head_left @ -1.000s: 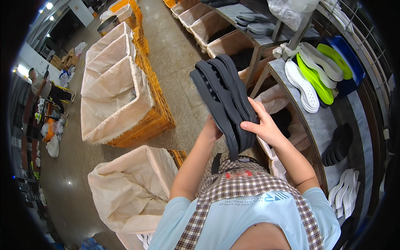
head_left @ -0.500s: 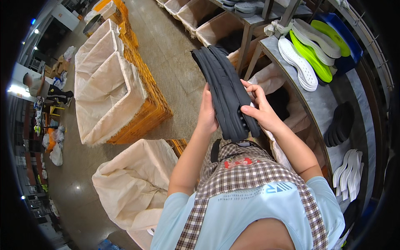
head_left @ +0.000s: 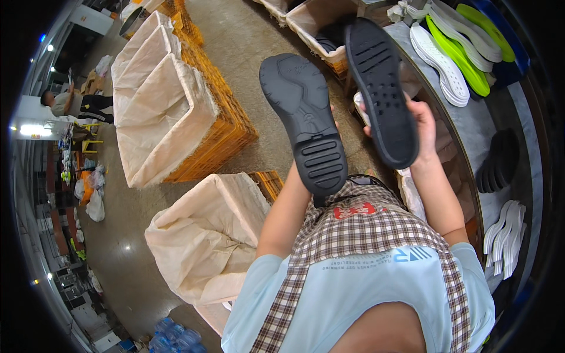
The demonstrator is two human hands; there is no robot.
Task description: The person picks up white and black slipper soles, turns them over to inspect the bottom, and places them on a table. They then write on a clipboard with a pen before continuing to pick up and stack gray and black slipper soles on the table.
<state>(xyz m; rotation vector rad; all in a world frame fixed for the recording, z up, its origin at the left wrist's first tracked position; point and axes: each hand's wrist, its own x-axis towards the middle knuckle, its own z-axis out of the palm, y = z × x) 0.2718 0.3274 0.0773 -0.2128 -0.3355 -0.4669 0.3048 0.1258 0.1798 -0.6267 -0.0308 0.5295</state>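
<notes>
The person holds two black soles in the air above the aisle, between the lined bin (head_left: 194, 229) and the table (head_left: 479, 120). The left sole (head_left: 303, 112) shows its grooved face; the right sole (head_left: 379, 94) shows the face with small holes. They are held apart, probably so that neither covers the other and both faces lie open to the eyes.

The right hand (head_left: 425, 126) is closed around the right sole from behind, with fingertips showing past its left edge; this seems to leave most of the face free. The left hand (head_left: 333, 112) pinches the left sole from behind, but it is mostly hidden, so one cannot tell how its fingers lie.

By count, one sole shows in each hand. At the far end of the table are two green soles (head_left: 456, 56), with pale soles (head_left: 465, 35) between them. Farther along, toward the near end, lie one black pile (head_left: 499, 162) and one white pile (head_left: 505, 238), each leaning together, perhaps to save room; their exact numbers cannot be counted surely.
</notes>
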